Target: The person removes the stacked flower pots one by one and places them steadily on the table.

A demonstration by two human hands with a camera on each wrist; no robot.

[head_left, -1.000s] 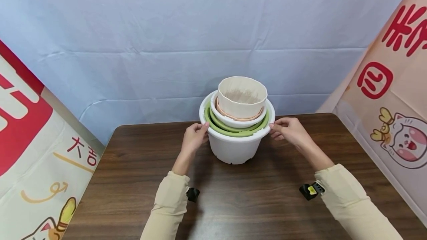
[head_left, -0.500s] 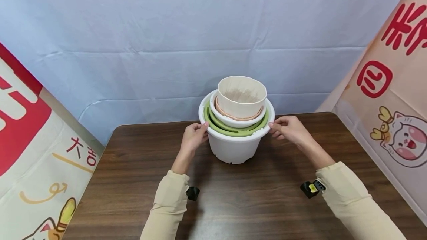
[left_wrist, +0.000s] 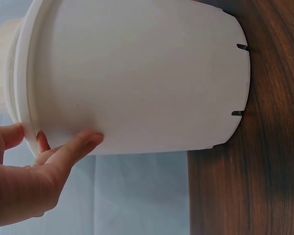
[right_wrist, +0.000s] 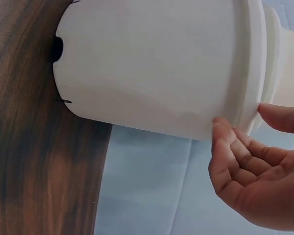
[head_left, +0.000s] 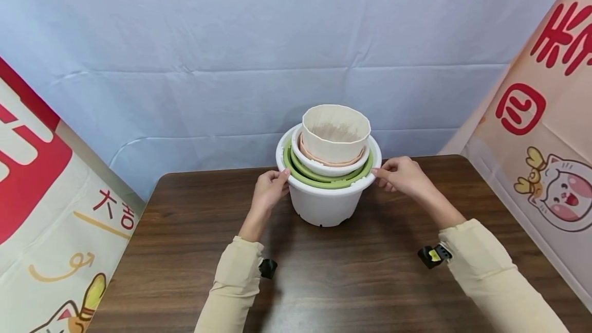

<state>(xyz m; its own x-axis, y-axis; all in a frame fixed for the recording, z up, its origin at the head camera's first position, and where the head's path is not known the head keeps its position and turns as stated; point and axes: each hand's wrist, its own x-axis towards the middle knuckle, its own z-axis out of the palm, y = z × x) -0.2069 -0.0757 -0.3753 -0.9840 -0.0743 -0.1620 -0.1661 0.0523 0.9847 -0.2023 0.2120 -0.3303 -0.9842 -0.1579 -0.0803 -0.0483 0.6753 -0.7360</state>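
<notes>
A large white plastic flowerpot stands upright near the back edge of the table. Nested inside it are green pots, a smaller white pot, a peach-coloured pot and, on top, a cream pot with a faceted rim. My left hand pinches the big pot's rim on the left, thumb on top and fingers beneath. On the opposite side my right hand pinches the same rim between thumb and curled fingers. Both wrist views show notches along the pot's base, close against the tabletop.
The dark wood-grain table reaches toward me, with its back edge just behind the pots. A pale cloth backdrop hangs behind. Printed banners stand at the left and right sides.
My right hand and wrist have shifted up slightly while keeping the rim pinched. The left hand and the stack of pots look the same.
</notes>
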